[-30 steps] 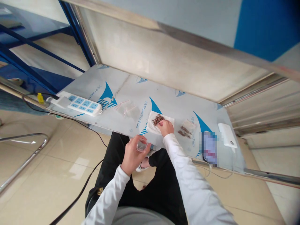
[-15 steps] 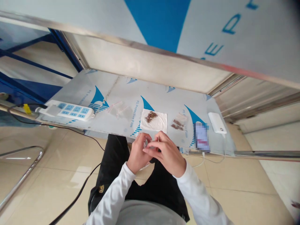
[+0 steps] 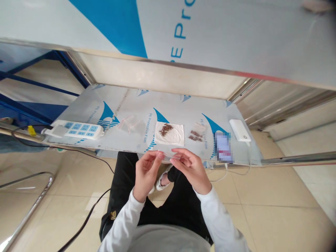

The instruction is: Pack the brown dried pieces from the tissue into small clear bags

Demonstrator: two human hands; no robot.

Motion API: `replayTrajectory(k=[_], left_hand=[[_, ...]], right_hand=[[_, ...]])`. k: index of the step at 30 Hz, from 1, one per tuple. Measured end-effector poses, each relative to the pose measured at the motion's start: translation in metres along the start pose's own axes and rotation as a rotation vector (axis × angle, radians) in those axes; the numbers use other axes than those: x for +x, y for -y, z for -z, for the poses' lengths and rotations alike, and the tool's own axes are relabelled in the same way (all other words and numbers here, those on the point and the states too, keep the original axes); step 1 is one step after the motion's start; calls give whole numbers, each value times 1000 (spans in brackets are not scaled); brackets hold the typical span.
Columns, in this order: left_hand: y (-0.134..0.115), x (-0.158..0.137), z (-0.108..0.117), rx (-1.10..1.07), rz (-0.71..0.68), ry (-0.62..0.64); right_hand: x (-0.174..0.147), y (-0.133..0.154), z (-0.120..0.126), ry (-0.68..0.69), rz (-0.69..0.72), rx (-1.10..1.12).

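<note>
Between my hands, just off the table's front edge, a small clear plastic bag (image 3: pixel 168 156) is stretched out flat. My left hand (image 3: pixel 147 168) pinches its left end between thumb and fingers. At the other end, my right hand (image 3: pixel 189 168) has its thumb and fingers closed on the bag. Beyond them on the table lies a white cloth (image 3: pixel 176 137) with a heap of small brown pieces (image 3: pixel 166 129) on it. To its right are clear bags with brown pieces inside (image 3: pixel 196 135). Several flat clear bags (image 3: pixel 127 123) lie to the left.
A white power strip (image 3: pixel 78 129) sits at the table's left end. On the right are a phone (image 3: pixel 223 148) and a white power bank (image 3: pixel 239 130) with cables. A film-covered shelf (image 3: pixel 162 31) overhangs the table (image 3: pixel 136 105). A metal tube frame (image 3: pixel 39 192) stands lower left.
My hands have moved apart from being bunched together, and the clear bag is now spread between them. The view has shifted slightly.
</note>
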State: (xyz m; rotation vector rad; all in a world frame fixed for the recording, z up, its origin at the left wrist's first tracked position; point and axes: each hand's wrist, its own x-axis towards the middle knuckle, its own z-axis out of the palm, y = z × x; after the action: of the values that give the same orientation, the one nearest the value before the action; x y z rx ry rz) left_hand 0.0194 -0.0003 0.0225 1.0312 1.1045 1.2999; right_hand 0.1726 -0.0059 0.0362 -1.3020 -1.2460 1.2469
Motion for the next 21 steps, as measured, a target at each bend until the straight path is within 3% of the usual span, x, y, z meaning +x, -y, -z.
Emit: replayTrajectory(k=[5,11,16,21], left_hand=[[0,-7,-2,-21,14,-56],[0,-3,8,11,63,60],[0,-3,11,11,56,24],[-5,-2,11,-40,120,167]], right_hand=[[-4,-3,-12,-47,16,6],[-4,-3,-8,30,-6,36],[-6,-8,-10,-30,-59,138],[-8,-5,-12,-21,-16,72]])
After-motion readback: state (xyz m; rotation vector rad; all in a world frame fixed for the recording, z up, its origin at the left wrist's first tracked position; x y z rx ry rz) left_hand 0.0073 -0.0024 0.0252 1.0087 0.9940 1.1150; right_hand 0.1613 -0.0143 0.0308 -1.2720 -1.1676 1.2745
